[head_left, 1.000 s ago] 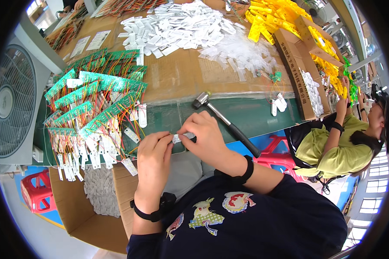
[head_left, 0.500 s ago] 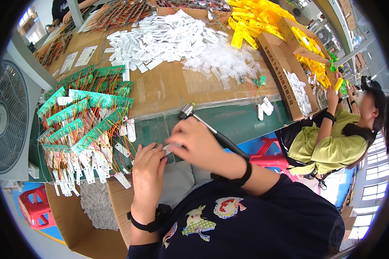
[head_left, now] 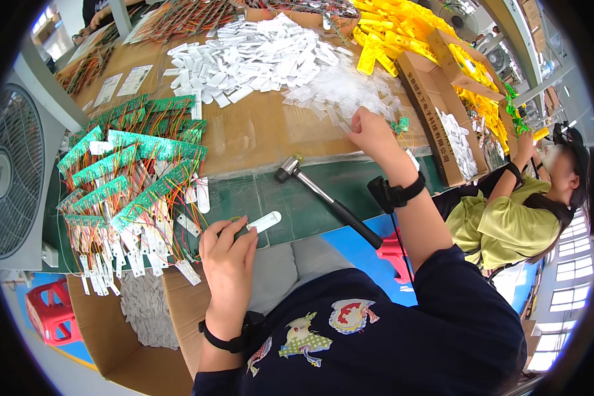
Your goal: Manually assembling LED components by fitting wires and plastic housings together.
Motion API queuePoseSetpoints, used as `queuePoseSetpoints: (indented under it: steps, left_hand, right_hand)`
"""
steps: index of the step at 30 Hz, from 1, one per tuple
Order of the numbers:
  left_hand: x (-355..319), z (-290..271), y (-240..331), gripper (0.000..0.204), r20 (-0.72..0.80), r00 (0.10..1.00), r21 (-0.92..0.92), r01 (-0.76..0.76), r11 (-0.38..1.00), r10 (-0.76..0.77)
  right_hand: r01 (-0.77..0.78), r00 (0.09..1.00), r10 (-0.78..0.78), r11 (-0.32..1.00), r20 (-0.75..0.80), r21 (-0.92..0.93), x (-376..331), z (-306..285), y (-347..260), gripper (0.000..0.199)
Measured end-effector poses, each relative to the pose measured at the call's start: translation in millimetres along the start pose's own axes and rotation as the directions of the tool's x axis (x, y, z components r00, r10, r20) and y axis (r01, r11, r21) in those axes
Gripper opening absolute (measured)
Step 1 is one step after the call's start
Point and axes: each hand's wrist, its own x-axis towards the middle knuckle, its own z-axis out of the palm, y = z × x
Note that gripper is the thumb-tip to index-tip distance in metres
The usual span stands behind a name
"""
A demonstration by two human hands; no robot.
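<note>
Over the near edge of the green table surface, my left hand [head_left: 227,254] pinches the end of a white plastic piece [head_left: 265,222], long and round-ended, which points away to the right. My right hand [head_left: 375,137] reaches out to the near side of a pile of clear plastic strips [head_left: 340,89]. Its fingers are curled together; whether a strip is between them cannot be seen. A hammer [head_left: 320,191] with a black grip lies between my two hands, touched by neither.
Green circuit boards [head_left: 155,146] with wires and white tabs are heaped at left. Behind lie white plastic pieces [head_left: 251,59] and yellow parts [head_left: 376,49]. A cardboard box [head_left: 426,119] stands right, near a co-worker in a green shirt [head_left: 508,211]. A fan [head_left: 10,171] stands far left.
My right hand has left the white piece and moved away and right to the clear strips, uncovering the hammer. My left hand stays nearly in place with the white piece.
</note>
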Motion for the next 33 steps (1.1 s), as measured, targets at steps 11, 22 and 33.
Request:
queuePoseSetpoints:
  steps: [11,22,33]
  left_hand:
    - [3,1,1,0.035,0.04,0.986,-0.08,0.164,0.983,-0.162]
    - [-1,0,-3,0.043,0.026,0.992,-0.078,0.126,0.989,-0.124]
    - [-1,-3,-3,0.04,0.042,0.99,-0.074,0.141,0.987,-0.138]
  right_hand:
    - [0.094,0.983,-0.182,0.434,-0.015,0.896,-89,-15,-83,0.024]
    - [0.529,0.839,-0.52,0.714,-0.159,0.458,-114,50,-131,0.017]
    - [0.597,0.786,-0.595,0.658,-0.169,0.46,-114,56,-133,0.02]
